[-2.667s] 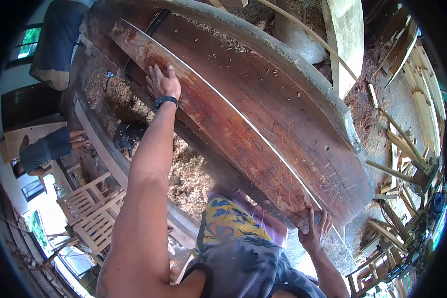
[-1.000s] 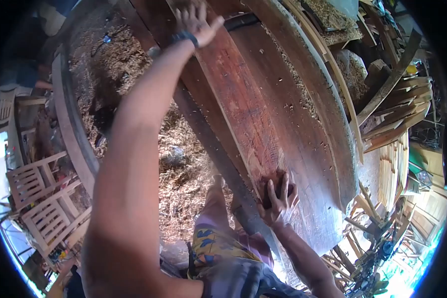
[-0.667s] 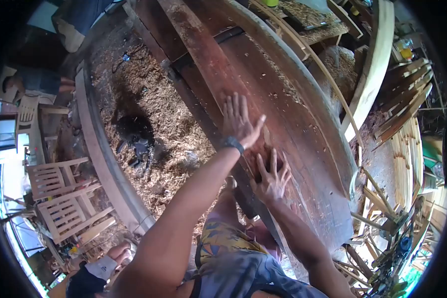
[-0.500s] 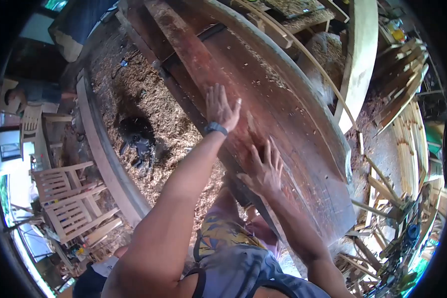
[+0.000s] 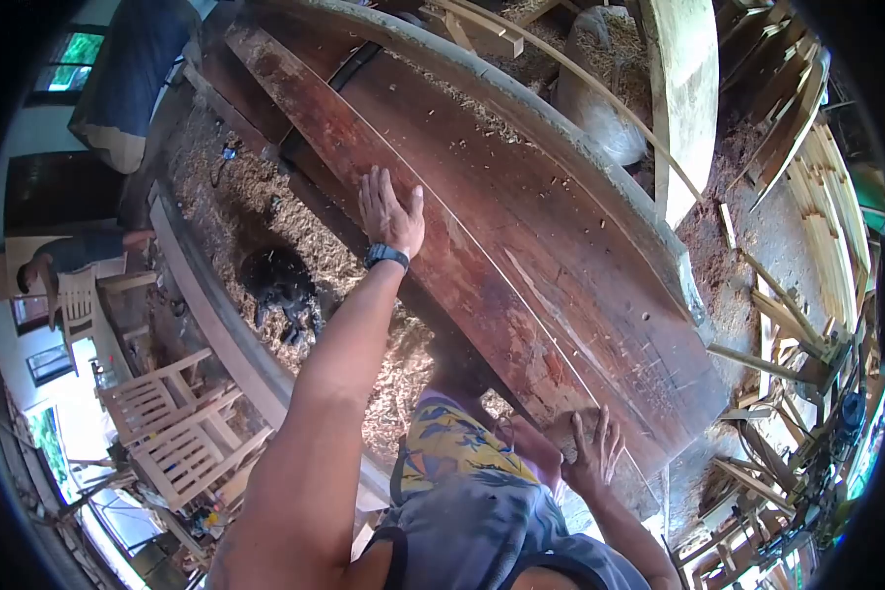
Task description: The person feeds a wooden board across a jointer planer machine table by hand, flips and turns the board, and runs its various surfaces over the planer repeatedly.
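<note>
A long reddish-brown plank (image 5: 454, 261) lies diagonally on a wider dark wooden surface (image 5: 600, 285). My left hand (image 5: 391, 214), with a dark watch on its wrist, rests on the plank's near side around mid-length, fingers spread and pointing up. My right hand (image 5: 594, 454) lies over the plank's lower right end, its fingers apart across the end. A thin pale line runs along the plank's far edge. Neither hand is wrapped round anything.
Wood shavings (image 5: 398, 379) cover the floor beside the plank. A curved board (image 5: 236, 329), slatted wooden pieces (image 5: 182, 447) and a person (image 5: 74, 253) are at the left. Beyond the dark surface stand a pale upright timber (image 5: 686, 98) and a translucent sack (image 5: 605, 113). Loose timber (image 5: 796, 324) lies right.
The plank's far end has turned to the left in view, and the view has shifted. My right hand has moved toward the plank's lower end; my left hand is farther from it.
</note>
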Demonstrator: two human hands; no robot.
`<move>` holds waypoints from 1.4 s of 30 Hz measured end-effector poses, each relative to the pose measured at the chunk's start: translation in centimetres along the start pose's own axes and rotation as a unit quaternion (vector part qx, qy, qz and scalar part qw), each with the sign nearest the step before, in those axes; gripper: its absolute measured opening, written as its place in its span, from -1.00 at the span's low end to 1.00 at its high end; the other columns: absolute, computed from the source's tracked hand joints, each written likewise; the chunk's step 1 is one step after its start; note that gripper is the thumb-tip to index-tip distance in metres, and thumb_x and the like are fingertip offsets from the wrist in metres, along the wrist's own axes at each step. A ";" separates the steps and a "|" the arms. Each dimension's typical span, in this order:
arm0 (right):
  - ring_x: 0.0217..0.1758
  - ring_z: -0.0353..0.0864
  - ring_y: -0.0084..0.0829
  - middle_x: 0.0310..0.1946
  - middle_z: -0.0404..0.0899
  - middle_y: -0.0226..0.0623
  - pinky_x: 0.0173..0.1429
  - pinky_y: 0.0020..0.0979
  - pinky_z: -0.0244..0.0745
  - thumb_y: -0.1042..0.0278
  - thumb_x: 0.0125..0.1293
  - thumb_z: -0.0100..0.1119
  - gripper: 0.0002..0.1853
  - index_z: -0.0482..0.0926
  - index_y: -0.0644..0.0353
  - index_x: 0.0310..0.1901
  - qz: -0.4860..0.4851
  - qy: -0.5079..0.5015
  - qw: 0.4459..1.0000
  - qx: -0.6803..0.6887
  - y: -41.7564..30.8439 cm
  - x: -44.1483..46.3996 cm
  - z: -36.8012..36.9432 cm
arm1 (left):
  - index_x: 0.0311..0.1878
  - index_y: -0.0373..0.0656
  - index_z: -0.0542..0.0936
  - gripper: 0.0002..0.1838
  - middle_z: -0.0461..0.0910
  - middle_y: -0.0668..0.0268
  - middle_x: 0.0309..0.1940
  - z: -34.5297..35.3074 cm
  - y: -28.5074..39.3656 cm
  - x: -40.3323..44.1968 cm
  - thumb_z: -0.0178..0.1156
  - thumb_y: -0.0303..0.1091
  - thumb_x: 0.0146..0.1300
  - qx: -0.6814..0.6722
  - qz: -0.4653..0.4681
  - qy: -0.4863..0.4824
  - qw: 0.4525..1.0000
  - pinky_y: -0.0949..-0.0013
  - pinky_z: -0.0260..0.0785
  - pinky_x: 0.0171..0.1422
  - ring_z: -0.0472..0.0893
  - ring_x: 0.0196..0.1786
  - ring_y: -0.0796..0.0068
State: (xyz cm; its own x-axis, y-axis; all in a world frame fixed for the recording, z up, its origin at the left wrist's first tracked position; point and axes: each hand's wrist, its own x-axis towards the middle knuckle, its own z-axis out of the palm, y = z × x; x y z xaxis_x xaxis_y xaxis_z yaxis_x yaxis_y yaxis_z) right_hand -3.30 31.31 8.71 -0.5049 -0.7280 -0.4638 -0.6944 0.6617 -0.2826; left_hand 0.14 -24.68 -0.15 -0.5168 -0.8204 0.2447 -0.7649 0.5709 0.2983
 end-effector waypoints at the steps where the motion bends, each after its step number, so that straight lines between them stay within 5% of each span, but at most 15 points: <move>1: 0.56 0.11 0.41 0.66 -0.04 0.21 0.51 0.41 0.04 0.25 -0.13 0.56 0.04 0.39 -0.24 0.53 0.000 0.002 1.000 0.018 -0.5 0.2 -0.8 | 0.54 -0.30 0.28 -0.20 0.22 -0.09 0.60 0.0 -0.1 0.0 0.20 0.08 0.46 -0.001 -0.004 0.001 1.000 -0.11 -0.07 0.75 0.13 0.66 -0.14; 13: 0.58 0.13 0.34 0.68 -0.02 0.11 0.49 0.39 0.09 0.32 -0.17 0.55 -0.02 0.50 -0.33 0.45 -0.014 0.002 0.998 0.059 -5.9 7.5 -2.7 | 0.53 -0.27 0.33 -0.21 0.26 -0.06 0.58 1.1 -5.9 8.8 0.17 0.14 0.47 -0.004 0.008 0.022 1.000 -0.07 -0.03 0.73 0.17 0.65 -0.10; 18: 0.55 0.12 0.42 0.63 0.02 0.32 0.49 0.42 0.09 0.05 -0.02 0.50 -0.20 0.58 -0.29 0.39 -0.089 0.056 0.994 0.034 -8.1 12.0 -1.8 | 0.52 -0.27 0.35 -0.19 0.27 -0.06 0.58 2.0 -9.5 14.0 0.12 0.21 0.48 -0.012 0.005 0.026 1.000 -0.03 -0.05 0.75 0.18 0.65 -0.06; 22: 0.51 0.12 0.44 0.59 0.08 0.31 0.48 0.42 0.07 -0.07 0.04 0.47 -0.22 0.55 -0.28 0.39 -0.112 0.051 0.992 0.032 -10.8 15.7 -2.5 | 0.51 -0.28 0.38 -0.19 0.28 -0.06 0.57 2.4 -12.0 17.9 0.11 0.22 0.47 -0.015 0.002 0.027 1.000 -0.03 -0.04 0.74 0.19 0.64 -0.06; 29: 0.47 0.12 0.51 0.61 0.19 0.00 0.41 0.46 0.12 -0.08 -0.02 0.52 -0.22 0.61 -0.26 0.34 -0.164 0.096 0.982 -0.011 -16.0 22.5 -2.8 | 0.52 -0.25 0.38 -0.12 0.31 -0.05 0.57 4.0 -17.8 26.3 0.05 0.33 0.45 -0.013 0.016 0.052 0.998 -0.03 -0.03 0.73 0.23 0.63 -0.03; 33: 0.43 0.17 0.49 0.57 0.26 -0.03 0.39 0.45 0.13 -0.19 0.12 0.48 -0.33 0.65 -0.21 0.29 -0.166 0.143 0.976 -0.014 -20.6 27.5 -3.5 | 0.57 -0.25 0.31 -0.07 0.25 -0.06 0.60 5.3 -22.1 32.5 0.03 0.37 0.43 -0.039 0.015 0.041 0.998 -0.06 -0.07 0.75 0.16 0.66 -0.11; 34: 0.41 0.19 0.48 0.55 0.27 -0.02 0.38 0.44 0.14 -0.23 0.19 0.44 -0.36 0.66 -0.19 0.28 -0.167 0.139 0.976 -0.014 -22.0 28.9 -4.3 | 0.70 -0.12 0.08 -0.05 -0.03 0.03 0.72 1.1 -19.1 32.5 -0.16 0.41 0.52 -0.043 -0.104 -0.083 0.990 -0.14 -0.16 0.78 -0.06 0.74 -0.03; 42: 0.41 0.21 0.47 0.59 0.23 -0.02 0.38 0.38 0.17 -0.11 0.20 0.43 -0.36 0.63 -0.18 0.34 -0.158 0.149 0.975 -0.043 -30.8 38.3 -6.3 | 0.66 -0.13 0.20 -0.08 0.17 -0.01 0.65 2.3 -26.0 43.2 -0.15 0.42 0.52 -0.067 -0.114 -0.039 0.991 -0.09 -0.01 0.74 0.14 0.68 -0.06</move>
State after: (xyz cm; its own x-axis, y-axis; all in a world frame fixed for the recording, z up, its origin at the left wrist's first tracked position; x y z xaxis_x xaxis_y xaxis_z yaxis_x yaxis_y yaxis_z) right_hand -4.47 -18.05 4.91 -0.3763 -0.9215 -0.0960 -0.8734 0.3874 -0.2952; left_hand -3.15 -75.03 0.58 -0.3689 -0.9254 0.0874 -0.8096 0.3661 0.4588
